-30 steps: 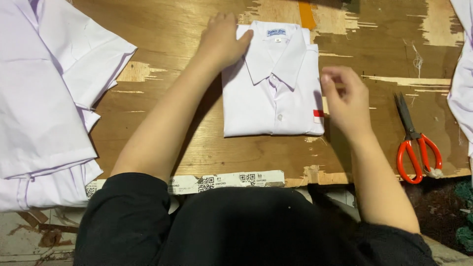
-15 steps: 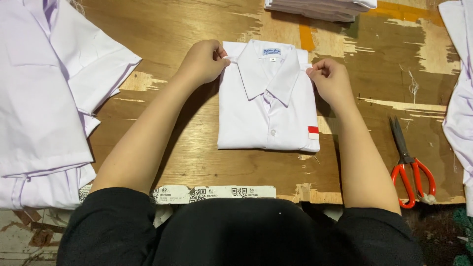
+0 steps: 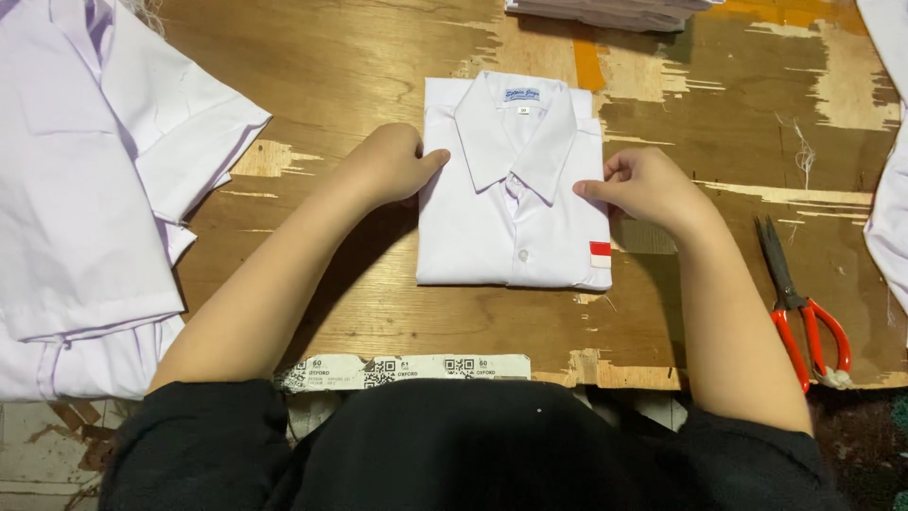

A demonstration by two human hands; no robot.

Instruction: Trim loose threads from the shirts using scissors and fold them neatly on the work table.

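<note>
Person: black sleeves fill the bottom of the picture, and two bare arms reach out over the table.
Paper strip (image 3: 407,371): a long white strip with small square codes lies on the near edge of the table, just in front of the person.
Table (image 3: 359,85): it is brown wood with scratches, pale worn spots and an orange patch far back.
Folded shirt (image 3: 511,189): a white shirt is folded into a neat block. It lies flat in the middle of the table, between the two hands. The collar points away from the person. A small red and white patch is at its near right corner.
Left hand (image 3: 388,166): it is curled loosely and holds nothing. The thumb and fingertips press on the left edge of the folded shirt, near the collar.
Right hand (image 3: 643,189): it is curled too. The fingertips pinch or press the right edge of the folded shirt. I cannot tell which.
Scissors (image 3: 799,308): they have red handles and lie shut on the table, to the right of the right arm, apart from the shirt.
Loose shirts (image 3: 85,189): more white shirts lie spread out on the left side.
Far stack (image 3: 605,11): a pile of folded white cloth sits at the far edge.
White cloth (image 3: 889,189): it hangs in at the right edge.
</note>
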